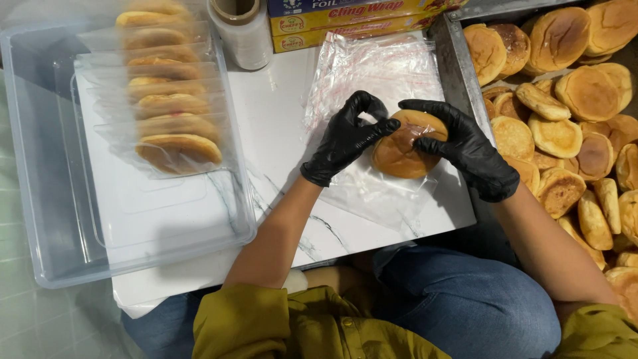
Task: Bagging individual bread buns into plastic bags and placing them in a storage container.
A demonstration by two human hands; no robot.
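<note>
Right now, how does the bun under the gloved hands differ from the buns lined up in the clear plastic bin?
The bun under the hands lies flat on the white board, half wrapped in a clear bag, with the left hand and right hand touching it. The buns in the bin stand on edge in a row, each already bagged, untouched. Both are round and golden brown.

both hands, left hand point(344, 138) and right hand point(465, 147), wear glossy black gloves ending just past the fingers at the wrists; forearms bare, olive-yellow buttoned shirt sleeves pushed up, blue jeans.
</note>
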